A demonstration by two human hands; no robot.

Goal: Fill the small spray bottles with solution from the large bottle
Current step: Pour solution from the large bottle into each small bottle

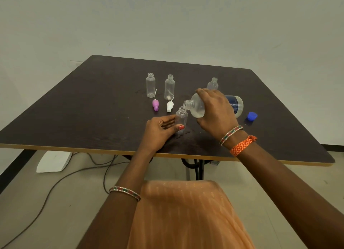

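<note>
While the large bottle is tipped over a small one, the count on the table reads as follows.

Small bottles: four clear, uncapped ones. One small bottle stands upright in the left hand; two empty bottles stand beyond the left hand; a fourth bottle shows just behind the right hand, partly hidden.

Large bottle: one large bottle, lying nearly level in the right hand, its open neck just above the mouth of the held small bottle; clear liquid pools in its lower side.

Spray tops: two, lying on the table beyond the left hand, a purple spray top and a white spray top, each with a thin tube.

Cap: one blue cap, on the table to the right of the right hand.

Left hand: left hand rests on the table, fingers and thumb curled round the small bottle's lower body.

Right hand: right hand wraps over the large bottle's middle from above.

Wrists: one beaded bangle on each arm, plus an orange woven band on the right.

Surface: dark brown table with a pale edge; wet marks near the held bottle.

Room: plain pale wall; grey cables and a white block on the floor under the table.
</note>
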